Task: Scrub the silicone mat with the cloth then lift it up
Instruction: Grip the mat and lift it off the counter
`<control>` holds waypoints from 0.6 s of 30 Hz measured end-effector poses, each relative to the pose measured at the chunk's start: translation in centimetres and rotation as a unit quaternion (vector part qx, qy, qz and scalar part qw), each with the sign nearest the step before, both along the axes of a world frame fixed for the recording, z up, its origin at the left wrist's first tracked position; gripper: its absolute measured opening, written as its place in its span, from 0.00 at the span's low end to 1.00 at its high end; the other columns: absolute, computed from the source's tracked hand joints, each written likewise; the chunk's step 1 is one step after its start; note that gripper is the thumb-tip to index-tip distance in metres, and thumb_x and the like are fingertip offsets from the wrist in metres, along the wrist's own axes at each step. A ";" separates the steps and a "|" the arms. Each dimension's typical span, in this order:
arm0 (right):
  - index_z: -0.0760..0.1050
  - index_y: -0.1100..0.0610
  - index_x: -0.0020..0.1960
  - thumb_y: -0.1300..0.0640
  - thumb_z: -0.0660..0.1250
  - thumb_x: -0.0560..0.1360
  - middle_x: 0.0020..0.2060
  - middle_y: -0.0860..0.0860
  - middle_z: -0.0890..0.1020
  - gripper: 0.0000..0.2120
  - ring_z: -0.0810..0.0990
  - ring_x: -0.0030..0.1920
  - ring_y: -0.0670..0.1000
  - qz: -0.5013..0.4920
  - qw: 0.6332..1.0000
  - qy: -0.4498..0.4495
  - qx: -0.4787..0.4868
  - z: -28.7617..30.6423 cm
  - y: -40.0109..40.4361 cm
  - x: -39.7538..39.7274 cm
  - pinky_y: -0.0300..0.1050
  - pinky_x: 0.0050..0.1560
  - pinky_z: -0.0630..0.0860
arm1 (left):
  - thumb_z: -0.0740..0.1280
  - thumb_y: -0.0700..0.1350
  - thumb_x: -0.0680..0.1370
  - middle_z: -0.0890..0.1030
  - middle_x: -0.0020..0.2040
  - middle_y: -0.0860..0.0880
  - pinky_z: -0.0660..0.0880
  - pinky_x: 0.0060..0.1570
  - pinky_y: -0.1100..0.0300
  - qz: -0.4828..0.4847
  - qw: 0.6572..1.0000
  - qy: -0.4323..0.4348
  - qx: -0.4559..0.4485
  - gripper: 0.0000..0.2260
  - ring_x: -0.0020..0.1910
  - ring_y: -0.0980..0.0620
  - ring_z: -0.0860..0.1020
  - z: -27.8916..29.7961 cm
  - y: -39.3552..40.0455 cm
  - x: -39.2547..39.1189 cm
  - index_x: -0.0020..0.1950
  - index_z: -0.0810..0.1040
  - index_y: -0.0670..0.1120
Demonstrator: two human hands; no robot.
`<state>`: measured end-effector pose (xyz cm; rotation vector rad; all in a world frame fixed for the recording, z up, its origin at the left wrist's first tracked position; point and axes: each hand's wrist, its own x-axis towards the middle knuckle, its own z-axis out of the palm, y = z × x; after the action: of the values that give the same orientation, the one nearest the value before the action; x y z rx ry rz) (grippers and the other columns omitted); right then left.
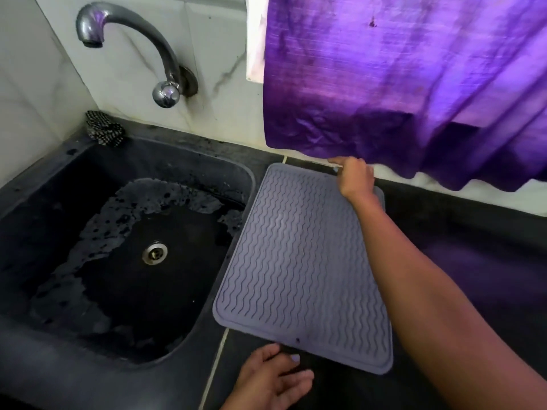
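Your right hand (355, 176) grips the far edge of the grey mat (299, 261); your left hand (272, 377), fingers loose, touches its near edge beside the sink (74, 161).

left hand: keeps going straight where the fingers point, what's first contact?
Most likely the near edge of the silicone mat: the left hand lies open on the counter, fingertips already at that edge. Contact unclear.
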<state>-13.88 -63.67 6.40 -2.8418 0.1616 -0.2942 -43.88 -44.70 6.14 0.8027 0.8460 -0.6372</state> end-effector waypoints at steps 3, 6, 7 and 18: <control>0.74 0.49 0.65 0.64 0.59 0.77 0.58 0.57 0.79 0.20 0.74 0.60 0.60 -0.002 1.000 -0.019 0.021 -0.1 -0.4 -2.8 0.53 0.61 0.68 | 0.66 0.33 0.75 0.80 0.48 0.38 0.80 0.43 0.54 -0.116 0.984 -0.115 0.068 0.08 0.45 0.42 0.80 1.1 0.7 0.0 0.54 0.74 0.38; 0.72 0.51 0.66 0.61 0.58 0.78 0.60 0.57 0.77 0.18 0.73 0.61 0.59 -0.008 0.999 -0.022 0.021 -0.8 -0.8 -7.6 0.53 0.61 0.67 | 0.64 0.40 0.78 0.79 0.52 0.48 0.75 0.49 0.69 -0.260 0.835 -0.389 0.288 0.07 0.50 0.61 0.78 -0.2 1.8 1.1 0.55 0.77 0.45; 0.72 0.52 0.66 0.60 0.58 0.78 0.60 0.57 0.77 0.17 0.73 0.61 0.59 -0.016 0.999 -0.020 0.021 -1.5 -0.9 -9.3 0.53 0.61 0.67 | 0.64 0.42 0.79 0.77 0.54 0.51 0.72 0.52 0.70 -0.280 0.756 -0.459 0.373 0.08 0.52 0.63 0.75 -1.1 2.0 1.8 0.57 0.76 0.47; 0.78 0.57 0.57 0.53 0.58 0.77 0.58 0.53 0.80 0.14 0.78 0.57 0.57 -0.036 0.996 -0.024 0.079 -6.9 -1.8 -25.7 0.50 0.55 0.72 | 0.55 0.50 0.80 0.64 0.70 0.45 0.62 0.69 0.54 -0.382 0.473 -0.454 0.652 0.20 0.70 0.47 0.63 -4.9 -1.3 3.4 0.70 0.64 0.44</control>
<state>-39.59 -65.42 -0.45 -2.6731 0.2644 -0.3486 -40.43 -46.02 1.21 2.7287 -0.3398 -0.0429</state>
